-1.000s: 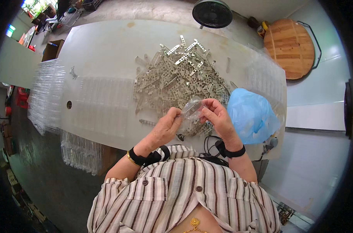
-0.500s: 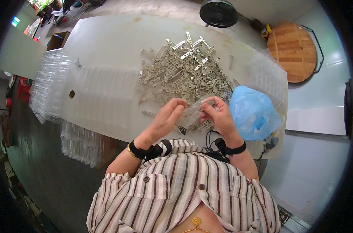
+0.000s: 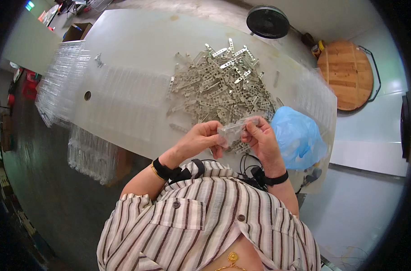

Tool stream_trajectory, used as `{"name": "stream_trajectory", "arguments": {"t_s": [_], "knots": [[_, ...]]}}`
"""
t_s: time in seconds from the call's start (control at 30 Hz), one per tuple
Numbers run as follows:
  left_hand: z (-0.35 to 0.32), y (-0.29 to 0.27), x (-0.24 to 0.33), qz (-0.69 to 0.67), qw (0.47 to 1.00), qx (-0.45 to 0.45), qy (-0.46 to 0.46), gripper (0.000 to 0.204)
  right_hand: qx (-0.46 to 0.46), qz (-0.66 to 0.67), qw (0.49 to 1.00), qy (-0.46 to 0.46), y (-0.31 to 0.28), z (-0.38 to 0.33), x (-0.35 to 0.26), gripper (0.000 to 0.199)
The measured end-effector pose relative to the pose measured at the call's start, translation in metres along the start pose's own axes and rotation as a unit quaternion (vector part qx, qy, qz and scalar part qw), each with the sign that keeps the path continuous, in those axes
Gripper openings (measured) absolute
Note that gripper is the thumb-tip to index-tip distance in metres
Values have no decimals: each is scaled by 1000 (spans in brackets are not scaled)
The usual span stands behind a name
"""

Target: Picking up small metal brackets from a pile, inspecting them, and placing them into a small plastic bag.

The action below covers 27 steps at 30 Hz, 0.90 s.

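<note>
Hands: left hand [image 3: 201, 137] and right hand [image 3: 259, 135] were closed on a clear plastic sleeve [image 3: 232, 129]; slippage onto the bracket pile [image 3: 219, 86] was judged possible.

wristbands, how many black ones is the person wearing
2: one black wristband on the left wrist, beside a thin gold bangle, and another black wristband on the right wrist. Both hands hold a small clear plastic piece over the table.
</note>
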<state>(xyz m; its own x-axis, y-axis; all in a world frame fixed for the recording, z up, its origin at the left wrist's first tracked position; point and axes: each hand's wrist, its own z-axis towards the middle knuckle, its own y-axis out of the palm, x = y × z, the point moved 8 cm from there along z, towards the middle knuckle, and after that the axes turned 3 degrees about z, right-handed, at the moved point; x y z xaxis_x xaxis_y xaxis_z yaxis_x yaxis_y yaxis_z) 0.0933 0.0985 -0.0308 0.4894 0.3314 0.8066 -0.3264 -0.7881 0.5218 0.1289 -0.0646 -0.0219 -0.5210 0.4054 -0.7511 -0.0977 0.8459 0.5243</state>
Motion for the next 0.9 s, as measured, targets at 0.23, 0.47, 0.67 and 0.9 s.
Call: {"name": "stream_trajectory", "arguments": {"t_s": [0.23, 0.47, 0.67, 0.9], "knots": [[1, -17, -7, -78, 996, 36, 17, 10, -18, -6, 1000, 0, 5, -2, 0, 11], [-8, -39, 2, -47, 985, 138, 95, 12, 60, -56, 994, -71, -13, -1, -9, 11], [-7, -59, -3, -7, 974, 210, 79, 11, 91, -100, 984, -115, -13, -2, -17, 10], [-13, -55, 32, 233, 926, 269, 129, 17, 75, -197, 970, -124, 4, -1, -22, 10]]}}
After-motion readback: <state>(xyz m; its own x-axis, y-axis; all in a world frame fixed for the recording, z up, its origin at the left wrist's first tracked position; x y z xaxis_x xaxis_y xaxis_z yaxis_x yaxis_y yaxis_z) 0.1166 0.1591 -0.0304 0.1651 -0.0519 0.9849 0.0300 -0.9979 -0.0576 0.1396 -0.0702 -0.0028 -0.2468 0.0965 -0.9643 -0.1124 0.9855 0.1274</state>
